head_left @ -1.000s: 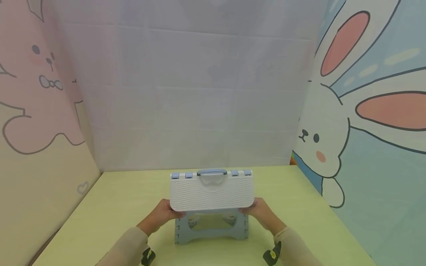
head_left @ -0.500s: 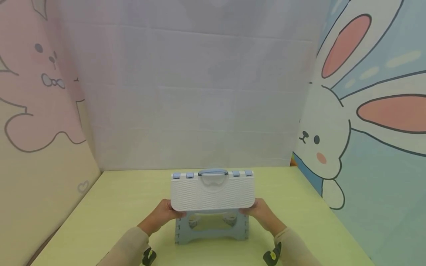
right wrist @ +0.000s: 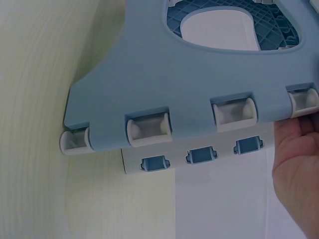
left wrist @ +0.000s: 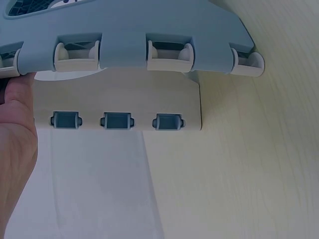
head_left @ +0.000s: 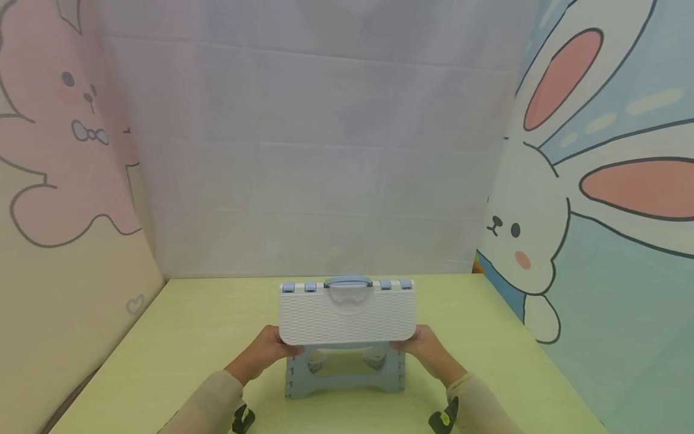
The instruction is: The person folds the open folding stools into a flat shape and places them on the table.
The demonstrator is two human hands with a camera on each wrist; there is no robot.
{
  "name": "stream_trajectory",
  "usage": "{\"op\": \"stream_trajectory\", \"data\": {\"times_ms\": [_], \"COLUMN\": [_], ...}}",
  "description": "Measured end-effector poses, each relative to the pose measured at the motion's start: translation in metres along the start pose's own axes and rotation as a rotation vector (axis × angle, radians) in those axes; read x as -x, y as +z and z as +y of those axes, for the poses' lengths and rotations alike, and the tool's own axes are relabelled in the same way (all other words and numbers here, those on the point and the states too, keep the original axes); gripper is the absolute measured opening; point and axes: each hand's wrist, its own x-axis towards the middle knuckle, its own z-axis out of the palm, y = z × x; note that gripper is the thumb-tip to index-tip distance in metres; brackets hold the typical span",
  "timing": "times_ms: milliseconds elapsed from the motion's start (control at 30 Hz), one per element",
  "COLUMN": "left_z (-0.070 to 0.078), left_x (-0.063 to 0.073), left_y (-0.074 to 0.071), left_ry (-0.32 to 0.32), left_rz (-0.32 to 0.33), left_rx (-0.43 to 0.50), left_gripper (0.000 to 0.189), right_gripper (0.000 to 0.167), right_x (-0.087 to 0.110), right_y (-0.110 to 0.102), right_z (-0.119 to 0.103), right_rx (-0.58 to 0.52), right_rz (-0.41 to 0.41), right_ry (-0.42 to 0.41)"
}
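Note:
A folding step stool (head_left: 347,313) stands unfolded near the front middle of the table. Its seat is white and textured, with a blue carry handle (head_left: 348,281) along the far edge, and its leg panel (head_left: 347,381) is grey-blue. My left hand (head_left: 265,351) grips the seat's left end, and my right hand (head_left: 425,349) holds the right end. Both reach under the seat edge, so most fingers are hidden. Close up, the left wrist view shows the blue panel (left wrist: 124,40) with white hinge pieces beside my palm. An oval opening in the blue panel (right wrist: 164,92) appears in the right wrist view.
The pale yellow-green table (head_left: 217,307) extends around the stool. A white cloth (head_left: 325,150) hangs behind it, and walls with cartoon rabbits (head_left: 534,223) flank both sides. Each forearm wears a dark strap (head_left: 243,419).
The head view has shifted very slightly. Both hands keep their hold on the stool, which stays in the same place and pose.

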Motion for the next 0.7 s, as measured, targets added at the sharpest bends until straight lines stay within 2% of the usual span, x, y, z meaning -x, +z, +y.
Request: {"op": "stream_trajectory", "data": {"times_ms": [133, 300, 467, 700], "left_z": [-0.0006, -0.0005, 0.0006, 0.0002], "left_x": [-0.0006, 0.0015, 0.0001, -0.0006], "left_y": [0.0004, -0.0013, -0.0004, 0.0001], "left_ry": [0.003, -0.013, -0.019, -0.016], "left_rz": [-0.005, 0.017, 0.022, 0.012], "left_rx": [0.001, -0.013, -0.018, -0.006], "left_gripper": [0.034, 0.032, 0.032, 0.033], "right_gripper": [0.039, 0.039, 0.039, 0.04], "right_x": [0.0014, -0.0014, -0.001, 0.0004], "right_y": [0.0001, 0.0025, 0.0023, 0.0018], "right_z": [-0.0002, -0.0001, 0.0008, 0.002], "right_rx": [0.014, 0.014, 0.028, 0.013], "right_rz": [0.009, 0.017, 0.054, 0.045], "right_ry": [-0.013, 0.001, 0.007, -0.002]}}
